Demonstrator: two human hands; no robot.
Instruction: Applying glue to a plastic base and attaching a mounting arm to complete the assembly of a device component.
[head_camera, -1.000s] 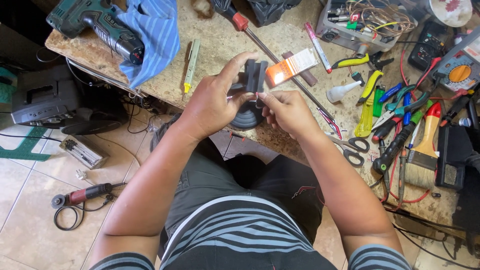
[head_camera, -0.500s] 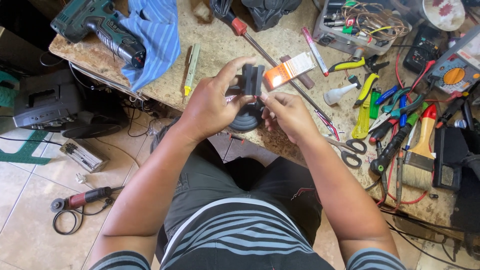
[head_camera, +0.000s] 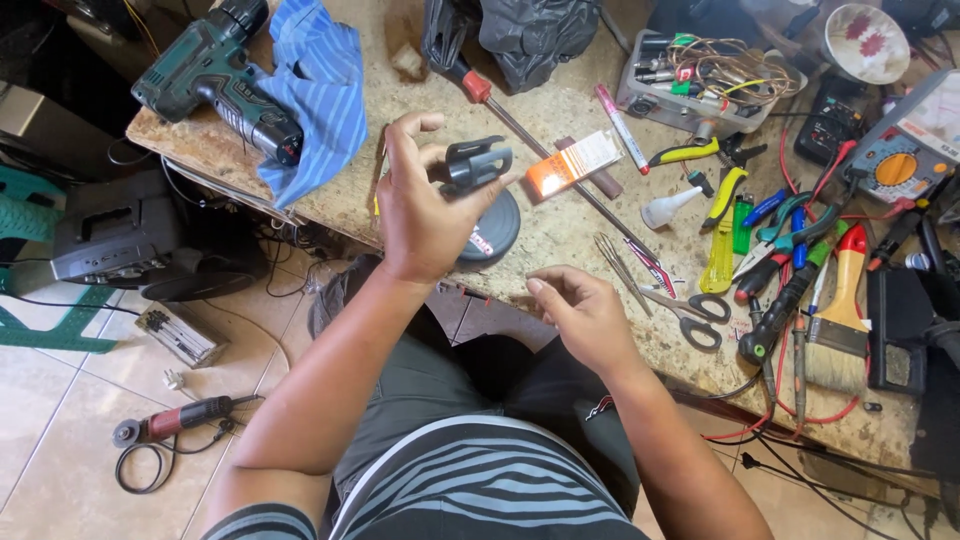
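My left hand is raised over the workbench and grips a small dark plastic part between thumb and fingers. Just behind and below that part lies a round black disc-shaped object on the bench near its front edge. My right hand hangs lower, over the bench's front edge, with its fingers loosely curled; whether it pinches anything small is too fine to see. A long screwdriver with a red handle lies diagonally across the bench beyond both hands, next to an orange and white packet.
A green cordless drill rests on a blue cloth at the left. Pliers, scissors, a paintbrush and screwdrivers crowd the right. A tray of wires and a black bag sit at the back. An angle grinder lies on the floor.
My hands were together on the dark part. Now they have parted: the left lifts the part up alone and the right has dropped back toward me.
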